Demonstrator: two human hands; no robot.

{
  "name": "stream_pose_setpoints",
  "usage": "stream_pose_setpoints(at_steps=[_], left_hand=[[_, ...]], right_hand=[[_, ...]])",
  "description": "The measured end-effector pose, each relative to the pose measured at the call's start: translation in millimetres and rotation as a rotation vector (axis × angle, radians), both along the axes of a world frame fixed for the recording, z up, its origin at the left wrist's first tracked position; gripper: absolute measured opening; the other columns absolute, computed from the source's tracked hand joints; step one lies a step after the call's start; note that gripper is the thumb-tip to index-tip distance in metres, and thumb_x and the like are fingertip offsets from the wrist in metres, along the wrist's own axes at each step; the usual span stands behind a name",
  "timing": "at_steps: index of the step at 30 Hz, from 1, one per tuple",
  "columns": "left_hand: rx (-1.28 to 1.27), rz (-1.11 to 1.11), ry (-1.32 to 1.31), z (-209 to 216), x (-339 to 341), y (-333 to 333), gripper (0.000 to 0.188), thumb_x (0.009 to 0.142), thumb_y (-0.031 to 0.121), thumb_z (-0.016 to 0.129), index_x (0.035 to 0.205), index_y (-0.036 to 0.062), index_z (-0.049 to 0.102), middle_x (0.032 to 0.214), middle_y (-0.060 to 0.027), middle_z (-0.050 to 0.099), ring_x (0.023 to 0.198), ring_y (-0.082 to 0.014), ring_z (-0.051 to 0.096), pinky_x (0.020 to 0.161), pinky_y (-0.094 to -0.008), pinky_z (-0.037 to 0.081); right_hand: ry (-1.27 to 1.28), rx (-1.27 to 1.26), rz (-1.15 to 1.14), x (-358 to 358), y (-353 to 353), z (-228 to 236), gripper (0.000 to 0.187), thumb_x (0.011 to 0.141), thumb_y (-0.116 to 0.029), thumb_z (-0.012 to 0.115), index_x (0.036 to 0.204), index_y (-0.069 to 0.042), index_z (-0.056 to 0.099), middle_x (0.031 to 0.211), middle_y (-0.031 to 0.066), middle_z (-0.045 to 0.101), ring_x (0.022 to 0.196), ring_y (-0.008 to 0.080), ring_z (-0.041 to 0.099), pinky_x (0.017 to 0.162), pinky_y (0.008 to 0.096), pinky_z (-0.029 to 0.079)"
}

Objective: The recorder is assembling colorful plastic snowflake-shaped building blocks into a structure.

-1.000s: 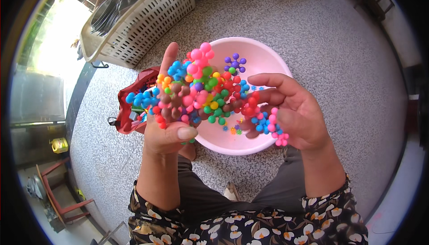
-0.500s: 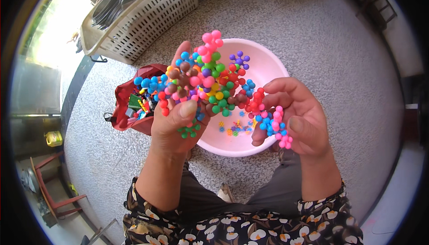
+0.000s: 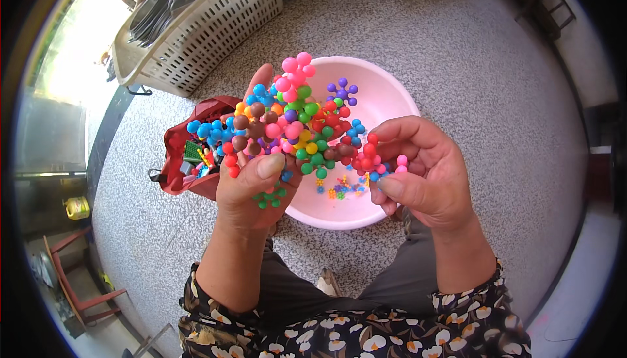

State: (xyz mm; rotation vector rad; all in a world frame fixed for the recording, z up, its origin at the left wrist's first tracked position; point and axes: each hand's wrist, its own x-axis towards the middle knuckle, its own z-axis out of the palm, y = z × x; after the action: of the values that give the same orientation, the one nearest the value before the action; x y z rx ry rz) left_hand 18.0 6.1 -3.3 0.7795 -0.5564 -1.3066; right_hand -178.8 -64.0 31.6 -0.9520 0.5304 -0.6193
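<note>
Above the pink basin (image 3: 339, 223), my left hand (image 3: 251, 188) grips a large linked cluster of knobbly ball-ended toy connectors (image 3: 291, 130) in many colours. Its thumb presses the near side, while one finger shows behind the cluster. At the cluster's right end, my right hand (image 3: 432, 181) closes its thumb and fingers around blue and pink connectors (image 3: 401, 164), partly hidden by the thumb. These sit right beside the red connectors (image 3: 367, 155) there; whether they are fully joined I cannot tell. Small loose connectors (image 3: 341, 191) lie in the basin.
A dark red bag (image 3: 174, 149) of mixed toy pieces stands left of the basin. Behind it is a white slotted basket (image 3: 212, 38) holding pans. A reddish chair (image 3: 72, 286) and a yellow jug (image 3: 77, 208) are at far left. A dark stool (image 3: 552, 12) stands far right.
Both hands and the cluster have shifted slightly left. My right thumb and fingers have closed further over the blue and pink connectors, covering most of them.
</note>
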Motion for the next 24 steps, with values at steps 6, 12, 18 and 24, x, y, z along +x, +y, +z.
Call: stream_pose_setpoints(at_steps=[6, 12, 18, 24], left_hand=[[-0.021, -0.127, 0.127, 14, -4, -7, 0.088, 0.074, 0.026, 0.065, 0.140, 0.0014, 0.012, 0.123, -0.0234, 0.045, 0.108, -0.0354, 0.053, 0.094, -0.0476, 0.043], [-0.084, -0.304, 0.612, 2, 5, -1, 0.092, 0.075, 0.027, 0.065, 0.141, 0.0041, 0.004, 0.122, -0.0214, 0.046, 0.105, -0.0294, 0.056, 0.095, -0.0431, 0.043], [-0.028, -0.303, 0.484, 6, -1, -2, 0.097, 0.073, 0.031, 0.067, 0.142, 0.0055, 0.004, 0.129, -0.0175, 0.041, 0.115, -0.0331, 0.047, 0.097, -0.0502, 0.039], [-0.086, -0.328, 0.443, 7, -4, -1, 0.095, 0.067, 0.032, 0.069, 0.140, 0.0054, 0.014, 0.132, -0.0205, 0.037, 0.118, -0.0365, 0.044, 0.099, -0.0500, 0.035]], right_hand=[[-0.007, -0.015, 0.044, -7, -2, -6, 0.036, 0.076, 0.003, 0.063, 0.109, 0.005, 0.052, 0.094, 0.0127, 0.062, 0.070, 0.0114, 0.059, 0.053, 0.0212, 0.049], [-0.218, 0.204, 0.014, -5, -3, -8, 0.031, 0.078, 0.000, 0.055, 0.109, 0.005, 0.052, 0.087, 0.0129, 0.060, 0.058, 0.0119, 0.057, 0.047, 0.0209, 0.046], [-0.355, 0.251, 0.004, -11, -5, -14, 0.043, 0.075, -0.009, 0.065, 0.112, 0.005, 0.049, 0.083, 0.0133, 0.058, 0.056, 0.0113, 0.055, 0.045, 0.0191, 0.043], [-0.324, 0.185, -0.051, -4, 5, -5, 0.046, 0.071, -0.006, 0.069, 0.112, 0.003, 0.049, 0.082, 0.0132, 0.057, 0.056, 0.0126, 0.055, 0.047, 0.0212, 0.045]])
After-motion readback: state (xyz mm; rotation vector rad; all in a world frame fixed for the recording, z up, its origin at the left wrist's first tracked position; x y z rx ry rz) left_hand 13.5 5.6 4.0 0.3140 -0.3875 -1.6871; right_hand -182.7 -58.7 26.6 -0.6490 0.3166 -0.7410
